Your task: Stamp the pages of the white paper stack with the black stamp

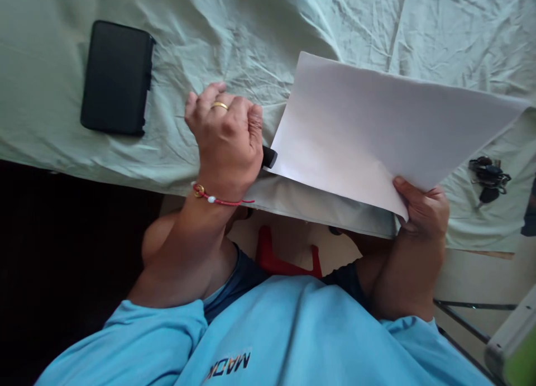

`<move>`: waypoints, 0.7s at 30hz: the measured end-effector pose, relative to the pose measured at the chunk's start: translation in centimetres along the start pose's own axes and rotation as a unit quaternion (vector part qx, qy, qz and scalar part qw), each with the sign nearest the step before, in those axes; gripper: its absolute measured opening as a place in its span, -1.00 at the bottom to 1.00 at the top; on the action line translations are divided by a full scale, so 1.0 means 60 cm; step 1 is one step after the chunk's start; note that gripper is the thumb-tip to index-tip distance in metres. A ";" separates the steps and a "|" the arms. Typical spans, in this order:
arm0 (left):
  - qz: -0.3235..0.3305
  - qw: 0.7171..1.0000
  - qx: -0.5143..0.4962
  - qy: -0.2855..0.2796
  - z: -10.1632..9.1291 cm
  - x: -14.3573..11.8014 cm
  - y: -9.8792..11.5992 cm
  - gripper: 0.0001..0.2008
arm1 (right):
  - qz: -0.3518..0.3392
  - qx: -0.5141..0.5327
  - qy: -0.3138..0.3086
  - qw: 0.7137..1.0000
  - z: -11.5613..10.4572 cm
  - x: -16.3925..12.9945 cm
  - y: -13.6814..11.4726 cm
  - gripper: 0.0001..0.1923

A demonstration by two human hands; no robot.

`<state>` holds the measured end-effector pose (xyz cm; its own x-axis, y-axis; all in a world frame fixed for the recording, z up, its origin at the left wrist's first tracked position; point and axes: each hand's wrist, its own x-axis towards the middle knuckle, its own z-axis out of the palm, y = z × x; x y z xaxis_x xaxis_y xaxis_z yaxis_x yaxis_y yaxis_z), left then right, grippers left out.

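My left hand (226, 140) is closed in a fist around a black marker (269, 156), whose end sticks out to the right near the paper's corner. It wears a gold ring and a red string bracelet. My right hand (422, 210) pinches the near corner of a blank white sheet of paper (377, 129) and holds it lifted and tilted over the table's front edge. The table is covered by a wrinkled pale green cloth (251, 34).
A black rectangular case (117, 76) lies on the cloth at the left. A bunch of keys (488, 176) lies at the right. Under the table edge a red stool (285, 257) shows between my knees. A metal frame (473, 319) stands at lower right.
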<state>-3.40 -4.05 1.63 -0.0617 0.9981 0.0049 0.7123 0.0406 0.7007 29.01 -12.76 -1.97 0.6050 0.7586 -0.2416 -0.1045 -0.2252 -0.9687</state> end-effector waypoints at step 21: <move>0.006 0.996 0.094 -0.003 0.020 -0.003 0.004 -0.70 | -0.006 -0.025 -0.007 1.000 0.003 -0.006 -0.004 -0.60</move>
<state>-2.39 -4.16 0.91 -0.0478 0.9988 0.0077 0.8314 0.0355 0.5546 28.68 -12.88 -1.64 0.5956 0.7695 -0.2304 -0.0571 -0.2456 -0.9677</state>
